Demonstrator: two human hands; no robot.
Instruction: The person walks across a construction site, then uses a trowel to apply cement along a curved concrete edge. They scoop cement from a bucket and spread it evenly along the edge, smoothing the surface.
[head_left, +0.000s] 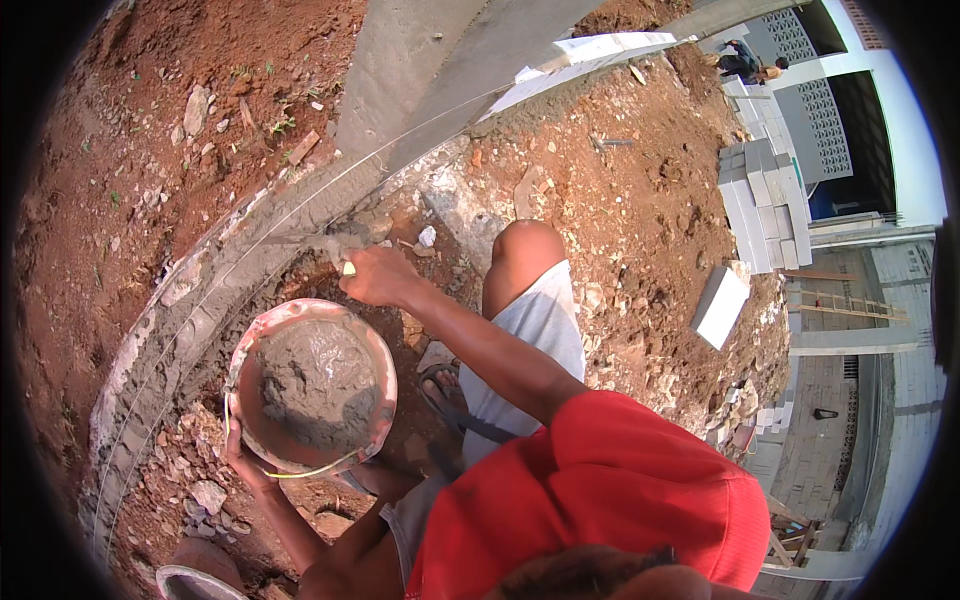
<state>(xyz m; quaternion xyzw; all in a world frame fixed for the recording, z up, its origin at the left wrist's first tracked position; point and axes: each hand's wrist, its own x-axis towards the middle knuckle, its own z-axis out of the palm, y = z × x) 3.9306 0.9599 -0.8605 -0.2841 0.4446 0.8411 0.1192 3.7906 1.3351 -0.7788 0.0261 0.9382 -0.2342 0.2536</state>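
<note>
A round bucket [385,375] with a reddish, mortar-smeared rim stands in front of me, well filled with wet grey mortar [320,385]. My left hand [242,455] grips its near left side, by the thin wire handle [318,470]; some of the fingers are hidden behind the bucket. In my right hand [378,276], fingers wrapped round the handle, is a trowel [305,241]. Its grey, mortar-coated blade reaches left over the low concrete footing [225,290], beyond the bucket's far rim. I cannot tell whether the blade touches the footing.
A string line [290,217] runs along the footing. Past it rises a grey concrete column [400,90]. Rubble [208,497] lies near the bucket, and another bucket [200,575] sits at lower left. Stacked pale blocks [765,200] and a person [740,65] are at far right.
</note>
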